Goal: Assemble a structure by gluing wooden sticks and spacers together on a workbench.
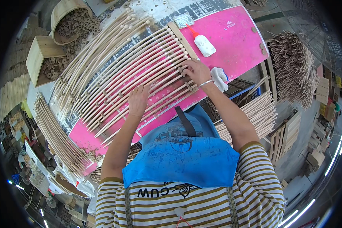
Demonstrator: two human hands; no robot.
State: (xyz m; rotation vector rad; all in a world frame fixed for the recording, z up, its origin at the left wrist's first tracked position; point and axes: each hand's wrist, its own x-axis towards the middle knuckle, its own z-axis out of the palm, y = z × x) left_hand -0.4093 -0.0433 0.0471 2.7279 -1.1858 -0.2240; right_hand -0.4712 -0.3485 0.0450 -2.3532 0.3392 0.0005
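Note:
A row of thin wooden rods (136, 59) with round ball ends lies across a pink board (235, 36), their other ends tapering toward the lower left. Small brown wooden pieces (189, 84) sit on the nearer rods close to the ball ends, and more sit lower along other rods. My right hand (197, 72), with a bracelet at the wrist, has thumb and fingers closed on one such wooden piece near a rod's end. My left hand (139, 100) is farther down the rods, its fingers bent over a rod; the fingertips are partly hidden.
A wooden strip (181, 40) runs along the ball ends. Beyond it lie a white glue bottle (205, 46) with a red nozzle and a white glove (219, 79). Wooden tubs (60, 19) of ring-shaped pieces stand far left. Bundled rods (250, 117) lie at right.

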